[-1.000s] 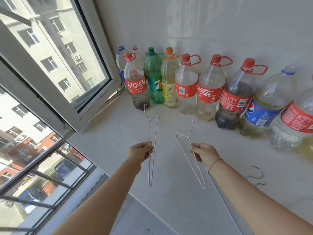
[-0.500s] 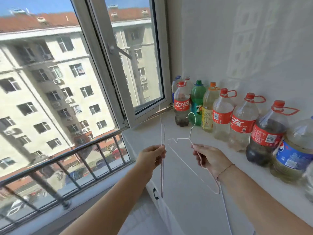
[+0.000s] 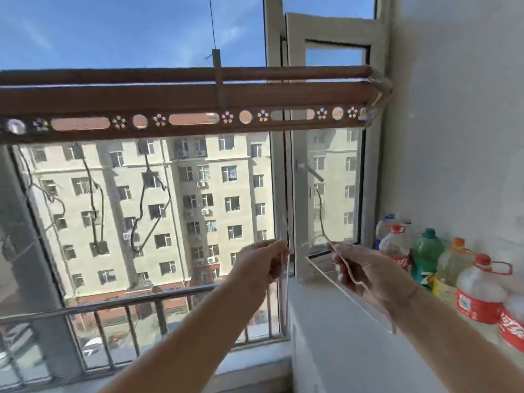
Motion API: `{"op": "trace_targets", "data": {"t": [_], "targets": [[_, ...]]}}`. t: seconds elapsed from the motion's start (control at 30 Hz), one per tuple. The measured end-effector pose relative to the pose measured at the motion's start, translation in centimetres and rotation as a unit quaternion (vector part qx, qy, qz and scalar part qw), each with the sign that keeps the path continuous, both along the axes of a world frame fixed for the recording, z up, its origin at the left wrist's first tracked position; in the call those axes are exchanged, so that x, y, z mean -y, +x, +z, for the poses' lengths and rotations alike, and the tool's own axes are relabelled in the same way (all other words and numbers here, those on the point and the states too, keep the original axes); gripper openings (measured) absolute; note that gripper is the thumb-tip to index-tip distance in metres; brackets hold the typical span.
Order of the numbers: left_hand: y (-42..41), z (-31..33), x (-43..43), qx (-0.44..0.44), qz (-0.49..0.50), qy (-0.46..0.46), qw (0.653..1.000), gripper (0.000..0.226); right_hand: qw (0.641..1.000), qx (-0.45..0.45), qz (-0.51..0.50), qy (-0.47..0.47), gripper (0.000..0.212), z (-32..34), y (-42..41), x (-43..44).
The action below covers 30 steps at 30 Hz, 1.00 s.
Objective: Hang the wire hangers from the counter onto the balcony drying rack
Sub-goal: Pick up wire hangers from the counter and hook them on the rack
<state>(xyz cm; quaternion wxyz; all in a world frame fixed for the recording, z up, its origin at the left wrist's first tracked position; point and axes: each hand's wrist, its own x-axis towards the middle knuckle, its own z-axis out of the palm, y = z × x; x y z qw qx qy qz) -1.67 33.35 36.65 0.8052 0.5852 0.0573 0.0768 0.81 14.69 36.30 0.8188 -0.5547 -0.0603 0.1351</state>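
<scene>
My left hand (image 3: 262, 262) grips a thin white wire hanger (image 3: 285, 282), seen edge-on and nearly upright. My right hand (image 3: 365, 269) pinches a second white wire hanger (image 3: 321, 219), its hook pointing up in front of the window and its long wire running down to the right. Both hangers are blurred. The brown drying rack (image 3: 198, 95) spans the upper view above both hands, with a perforated strip (image 3: 195, 119) of holes along its lower edge. Both hangers are well below the rack and apart from it.
A white counter (image 3: 340, 330) lies under my right arm. Several plastic bottles (image 3: 479, 290) stand along the wall at the right. An open window sash (image 3: 329, 154) with a handle is behind the hands. A metal railing (image 3: 113, 304) runs outside the glass.
The view has swung up from the counter to the window and the drying rack. Both hands, each still holding its hanger, have lifted away from the counter.
</scene>
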Motion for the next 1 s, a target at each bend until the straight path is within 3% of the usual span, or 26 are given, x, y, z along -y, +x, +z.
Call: {"op": "trace_targets", "data": {"t": [0.27,0.5,1.0], "targets": [[-1.9,6.4,-6.7,0.064,0.064,-0.021,0.996,0.005,0.993,0.116,0.033,-0.013,0.013,8.5,1.3,-7.3],[-2.2,8.4,-10.0,0.091,0.082,-0.003,0.993,0.013,0.985,0.166,0.041,-0.028,0.013,11.4,3.0,-11.2],[0.8,9.0,-12.0,0.095,0.121,0.008,0.988,0.004,0.988,0.148,0.020,-0.044,0.012,11.6,7.6,-13.7]]}}
